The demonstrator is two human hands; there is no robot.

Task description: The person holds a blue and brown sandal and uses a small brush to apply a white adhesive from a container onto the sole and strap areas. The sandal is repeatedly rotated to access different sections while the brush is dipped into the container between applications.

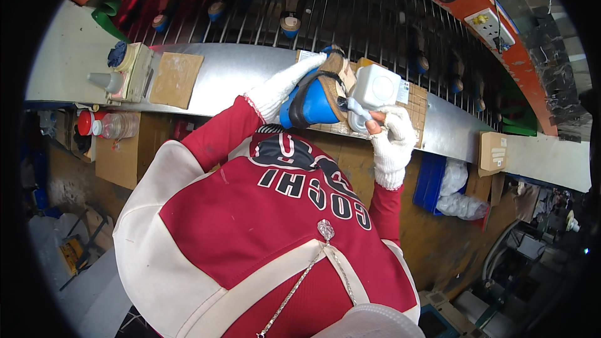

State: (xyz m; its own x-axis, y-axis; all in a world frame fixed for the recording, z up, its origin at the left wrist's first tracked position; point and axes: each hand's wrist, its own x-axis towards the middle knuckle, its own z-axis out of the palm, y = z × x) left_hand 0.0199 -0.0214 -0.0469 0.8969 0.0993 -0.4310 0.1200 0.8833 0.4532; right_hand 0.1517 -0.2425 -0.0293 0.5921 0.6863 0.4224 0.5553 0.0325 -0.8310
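My left hand (282,92), in a white knit glove, grips a sandal on a blue shoe last (318,101). Dark straps cross the last, and its tan sole is turned toward my right hand. A brush (358,110) with a pale handle and dark bristles is pinched in my right hand (394,138), whose glove leaves the thumb and a fingertip bare. The bristles meet the edge of the sole. Just beyond the brush stands a white square plastic bottle (377,86). Part of another white container (357,124) shows under the brush, mostly hidden by the right hand.
Behind the metal ledge (235,66), a rack of metal rods (350,9) carries several shoes on blue lasts. Cardboard (416,112) lies under the bottle. To the left are a tan square board (176,79) and a clear jar (119,126); a small carton (493,151) sits right.
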